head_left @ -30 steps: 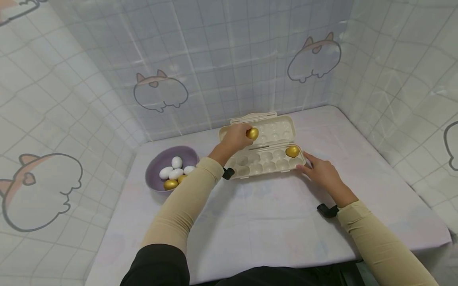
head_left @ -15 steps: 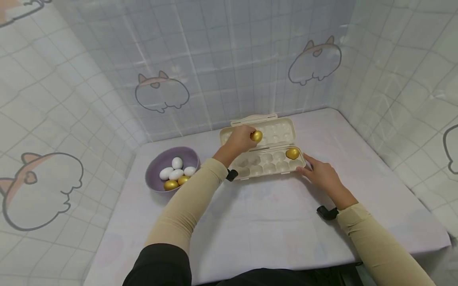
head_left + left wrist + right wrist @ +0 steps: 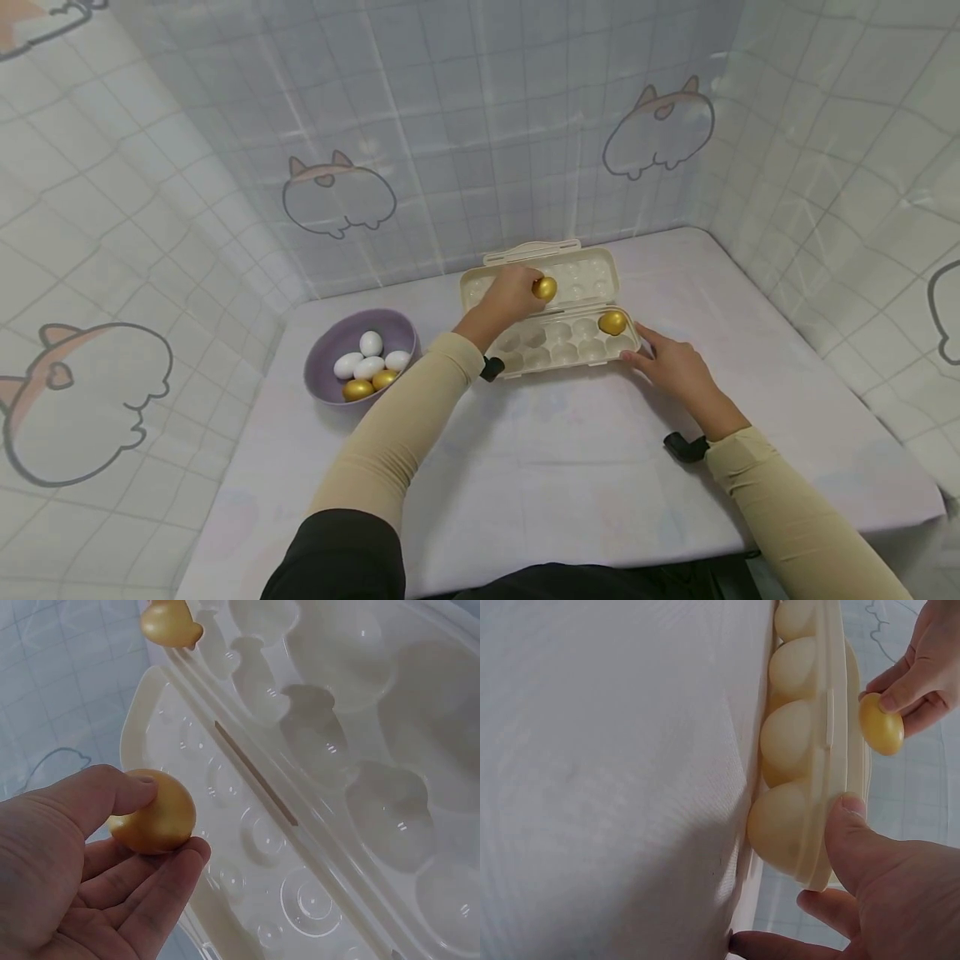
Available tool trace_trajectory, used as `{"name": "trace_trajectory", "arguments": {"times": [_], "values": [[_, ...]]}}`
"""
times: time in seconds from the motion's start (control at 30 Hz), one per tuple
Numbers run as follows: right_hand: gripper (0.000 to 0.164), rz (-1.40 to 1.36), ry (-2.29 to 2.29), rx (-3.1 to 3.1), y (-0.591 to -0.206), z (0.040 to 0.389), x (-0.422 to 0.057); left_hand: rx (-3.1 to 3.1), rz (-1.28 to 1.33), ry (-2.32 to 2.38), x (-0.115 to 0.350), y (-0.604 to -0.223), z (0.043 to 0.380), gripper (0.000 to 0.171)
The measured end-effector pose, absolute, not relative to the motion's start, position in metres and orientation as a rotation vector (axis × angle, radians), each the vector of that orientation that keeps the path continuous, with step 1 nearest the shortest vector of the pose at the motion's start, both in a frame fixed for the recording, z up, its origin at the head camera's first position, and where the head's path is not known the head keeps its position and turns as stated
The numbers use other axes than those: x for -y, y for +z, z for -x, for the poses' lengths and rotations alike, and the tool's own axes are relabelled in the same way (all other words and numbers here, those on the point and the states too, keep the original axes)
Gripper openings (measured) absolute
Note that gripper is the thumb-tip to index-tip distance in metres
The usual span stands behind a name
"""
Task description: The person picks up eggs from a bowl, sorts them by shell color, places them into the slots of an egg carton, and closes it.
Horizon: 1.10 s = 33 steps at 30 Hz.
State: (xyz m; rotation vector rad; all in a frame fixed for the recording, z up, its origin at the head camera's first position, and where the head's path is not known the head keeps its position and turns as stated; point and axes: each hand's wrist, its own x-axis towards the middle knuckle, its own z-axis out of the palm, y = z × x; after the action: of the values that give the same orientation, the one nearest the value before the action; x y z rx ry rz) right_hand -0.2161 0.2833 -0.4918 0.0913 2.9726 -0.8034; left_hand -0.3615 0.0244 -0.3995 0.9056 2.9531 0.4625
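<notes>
One smooth, glossy gold egg point(image 3: 545, 288) is pinched between thumb and fingertips of the left hand point(image 3: 510, 295). A cream plastic egg carton point(image 3: 555, 356) is spread open beneath that hand, its dimpled lid point(image 3: 579, 268) folded back on the far side. The carton's end is gripped by the right hand point(image 3: 675, 367); a second gold egg point(image 3: 612, 322) is seated in the far-row compartment nearest that hand.

left hand point(image 3: 512, 293): pinches | right hand point(image 3: 678, 368): grips, thumb point(image 3: 851, 836) apart from fingers point(image 3: 831, 909) | arms point(image 3: 405, 412): both forward
</notes>
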Motion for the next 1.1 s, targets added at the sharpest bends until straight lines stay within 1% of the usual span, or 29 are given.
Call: {"name": "trace_trajectory", "arguments": {"times": [0.3,0.53,0.77,0.93,1.1], "values": [[0.085,-0.087,-0.799,-2.972,-0.494,0.217,-0.285,-2.905,-0.896,0.460,-0.035,-0.402,0.358,0.010],[0.084,-0.090,-0.807,-2.957,-0.495,0.218,-0.285,-2.889,-0.927,0.426,-0.045,-0.403,0.353,0.019],[0.085,-0.097,-0.811,-2.962,-0.492,0.217,-0.284,-2.894,-0.967,0.378,-0.055,-0.409,0.350,0.008],[0.085,-0.092,-0.808,-2.967,-0.493,0.217,-0.284,-2.894,-0.992,0.363,-0.061,-0.413,0.345,0.006],[0.085,-0.088,-0.812,-2.966,-0.495,0.218,-0.285,-2.882,-0.988,0.314,-0.067,-0.416,0.340,0.007]]}}
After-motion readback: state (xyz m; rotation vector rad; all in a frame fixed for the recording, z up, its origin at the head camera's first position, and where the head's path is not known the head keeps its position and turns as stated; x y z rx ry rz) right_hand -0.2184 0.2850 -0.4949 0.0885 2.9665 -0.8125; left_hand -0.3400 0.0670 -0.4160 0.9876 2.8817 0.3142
